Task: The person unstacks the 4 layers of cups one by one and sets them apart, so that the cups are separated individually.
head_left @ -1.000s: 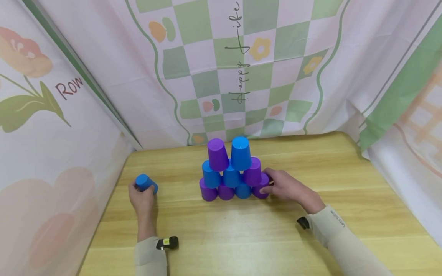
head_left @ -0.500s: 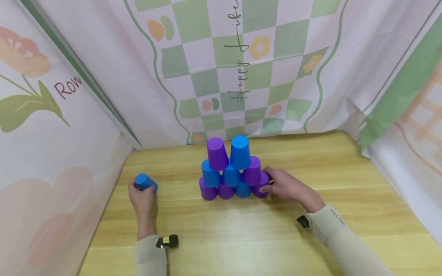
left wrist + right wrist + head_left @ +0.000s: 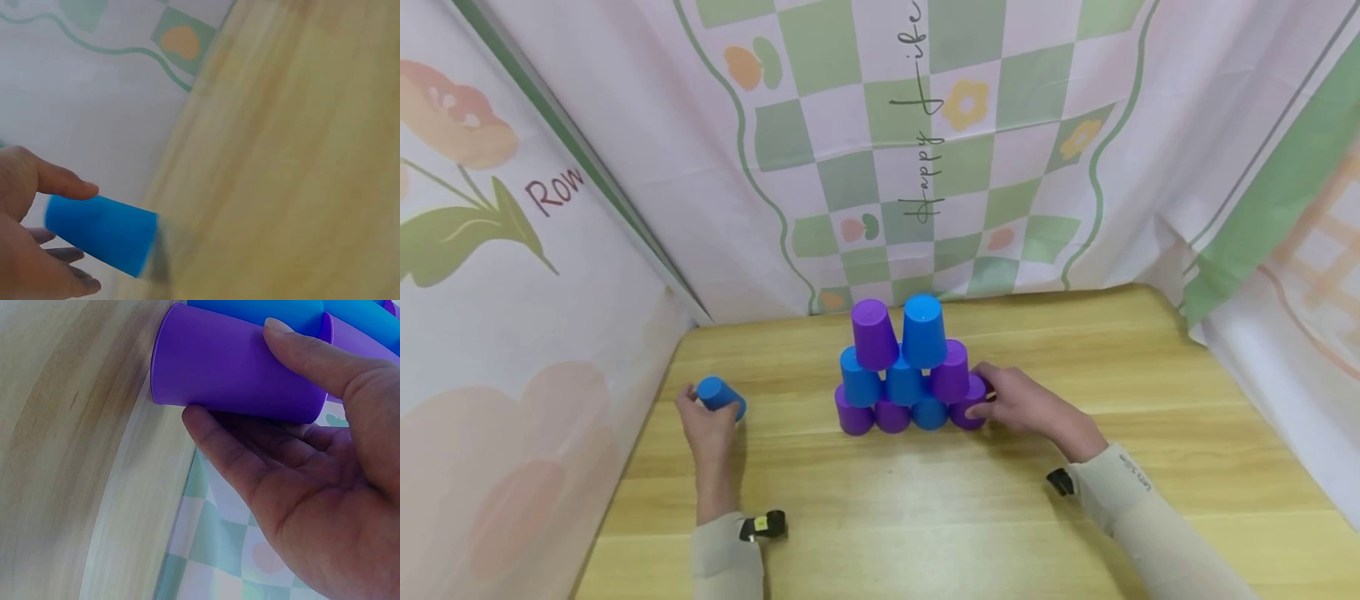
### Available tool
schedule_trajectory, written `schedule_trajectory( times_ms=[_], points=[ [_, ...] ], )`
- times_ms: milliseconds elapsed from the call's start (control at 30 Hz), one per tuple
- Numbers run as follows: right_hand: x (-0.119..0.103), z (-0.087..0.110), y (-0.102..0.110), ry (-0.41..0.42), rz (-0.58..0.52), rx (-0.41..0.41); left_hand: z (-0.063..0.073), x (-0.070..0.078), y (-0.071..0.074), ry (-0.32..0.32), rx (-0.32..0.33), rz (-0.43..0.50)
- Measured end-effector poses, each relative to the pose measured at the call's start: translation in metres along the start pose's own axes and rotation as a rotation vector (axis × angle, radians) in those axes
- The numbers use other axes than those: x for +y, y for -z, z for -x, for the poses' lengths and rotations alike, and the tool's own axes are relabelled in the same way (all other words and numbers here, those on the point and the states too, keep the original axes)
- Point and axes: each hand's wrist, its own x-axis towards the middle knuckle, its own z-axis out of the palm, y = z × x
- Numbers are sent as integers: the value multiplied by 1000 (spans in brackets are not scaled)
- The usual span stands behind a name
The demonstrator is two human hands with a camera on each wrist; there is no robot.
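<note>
On the left, a blue cup [image 3: 721,398] stands upside down on the table, my left hand [image 3: 707,429] around it. In the left wrist view the thumb [image 3: 78,187] lies along the cup's upper edge, and the other fingertips show spread just off its opposite side. My right hand [image 3: 1018,402] holds the purple cup [image 3: 231,369] at the right end of a stack's bottom row, thumb in front, fingers behind. Above it the stack has another purple cup [image 3: 951,371], and on top a purple cup [image 3: 874,335] beside a blue cup [image 3: 923,332]. All are upside down.
The wooden table [image 3: 880,517] ends at the back against a hanging checked cloth [image 3: 925,167]. Another printed cloth [image 3: 512,350] borders the table on the left. The stack's lower blue and purple cups, such as the blue cup [image 3: 860,377], sit left of my right hand.
My left hand's fingers have spread slightly away from the blue cup's left side. The right hand and the stack have stayed put, apart from a small shift of the whole view.
</note>
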Motion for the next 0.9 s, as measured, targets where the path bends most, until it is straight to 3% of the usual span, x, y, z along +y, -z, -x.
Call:
schedule_trajectory(
  times_ms=[267, 633, 800, 900],
  points=[
    [2, 0, 0, 0, -5, -1, 7, 27, 4, -66, -16, -62],
    [4, 0, 0, -8, -5, -2, 22, 55, 5, -215, 1, -75],
    [3, 1, 1, -8, 1, 3, 31, 70, 3, -315, 42, -40],
    [3, 0, 0, 1, 2, 4, 34, 78, 2, -409, 66, 3]
  ],
)
